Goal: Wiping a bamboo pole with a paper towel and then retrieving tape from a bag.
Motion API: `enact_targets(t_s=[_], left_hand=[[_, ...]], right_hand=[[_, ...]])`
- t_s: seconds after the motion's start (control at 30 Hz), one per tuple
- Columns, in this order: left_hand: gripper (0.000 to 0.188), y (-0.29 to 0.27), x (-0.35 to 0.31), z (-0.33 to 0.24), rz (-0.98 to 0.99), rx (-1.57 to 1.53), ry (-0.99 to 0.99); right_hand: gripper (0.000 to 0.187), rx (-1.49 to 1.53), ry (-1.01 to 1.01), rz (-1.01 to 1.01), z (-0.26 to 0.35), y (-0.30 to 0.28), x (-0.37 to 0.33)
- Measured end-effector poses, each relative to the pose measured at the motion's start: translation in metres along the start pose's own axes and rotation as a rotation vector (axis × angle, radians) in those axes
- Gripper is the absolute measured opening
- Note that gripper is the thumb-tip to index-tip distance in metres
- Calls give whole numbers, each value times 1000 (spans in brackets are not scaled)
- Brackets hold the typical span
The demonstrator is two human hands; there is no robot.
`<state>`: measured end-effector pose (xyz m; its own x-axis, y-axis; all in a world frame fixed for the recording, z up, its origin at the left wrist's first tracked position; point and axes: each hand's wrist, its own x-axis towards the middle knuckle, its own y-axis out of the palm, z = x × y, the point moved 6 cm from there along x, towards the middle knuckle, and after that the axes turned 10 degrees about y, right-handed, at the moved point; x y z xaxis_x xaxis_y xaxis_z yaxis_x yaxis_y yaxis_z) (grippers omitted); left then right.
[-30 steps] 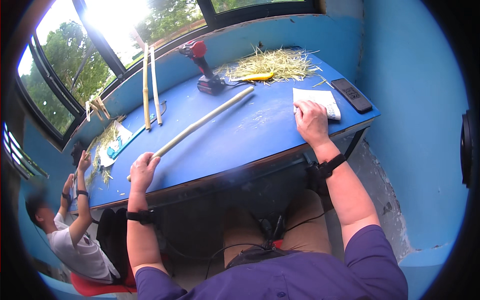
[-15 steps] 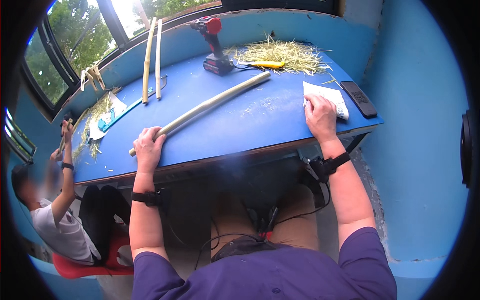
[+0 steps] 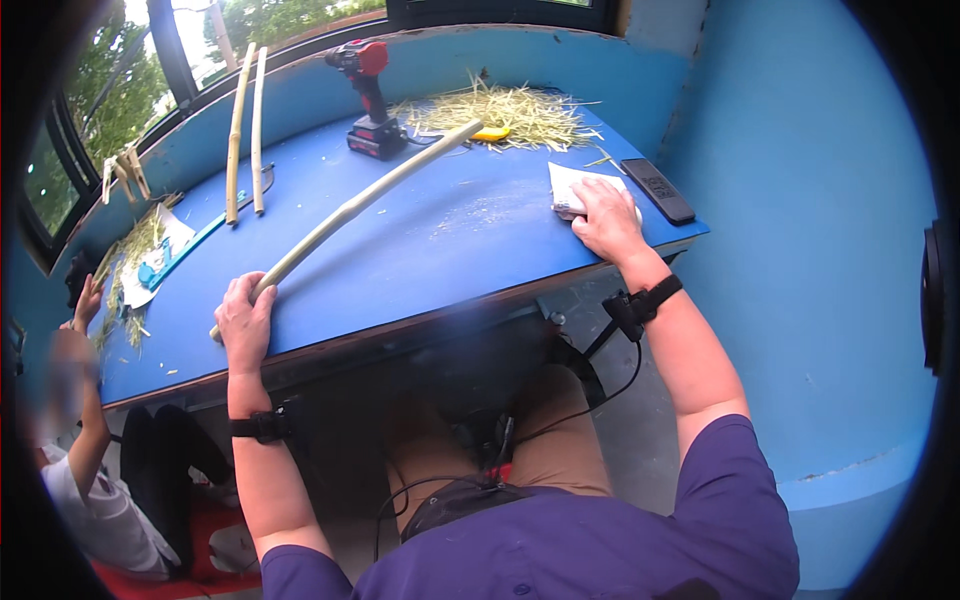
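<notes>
My left hand point(image 3: 245, 322) is closed around the lower end of a long pale bamboo stick point(image 3: 355, 208), near the table's front edge. The stick slants up to the right, its far end raised off the blue table point(image 3: 390, 270). At the right side, my right hand point(image 3: 608, 220) is curled over a white sheet of paper point(image 3: 567, 186), which looks bent or folded under the fingers. What lies beneath that palm is hidden. Pale dust point(image 3: 470, 220) is scattered on the table between my hands.
A red and black cordless drill point(image 3: 372, 105) stands at the back beside a straw-like shavings pile point(image 3: 510, 112) and a yellow-handled tool point(image 3: 490, 134). A black phone point(image 3: 657, 190) lies right. Two more sticks point(image 3: 238, 140), a teal saw point(image 3: 190, 252) and a seated person point(image 3: 95, 500) are left.
The view has shifted, moving the scene leftward. The stick's far end has lifted off the table. My right hand has closed further over the paper, which is now bent up.
</notes>
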<state>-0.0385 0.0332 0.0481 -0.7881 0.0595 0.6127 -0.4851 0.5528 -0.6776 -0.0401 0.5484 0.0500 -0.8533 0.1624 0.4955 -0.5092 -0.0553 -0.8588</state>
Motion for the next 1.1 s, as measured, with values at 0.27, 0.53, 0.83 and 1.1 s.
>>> enact_targets(t_s=[0.27,0.53,0.83,1.1], left_hand=[[20,4,-2,9,17,59,3],[21,3,-3,17,1,75,0],[19,1,-6,11,-18,72,19],[18,1,-5,9,-45,89,54]], right_hand=[[38,24,-36,-64,-19,-8,12],[36,250,-109,-237,-8,-40,35],[39,188,-92,-36,5,-15,33],[43,246,-132,-121,21,-33,35]])
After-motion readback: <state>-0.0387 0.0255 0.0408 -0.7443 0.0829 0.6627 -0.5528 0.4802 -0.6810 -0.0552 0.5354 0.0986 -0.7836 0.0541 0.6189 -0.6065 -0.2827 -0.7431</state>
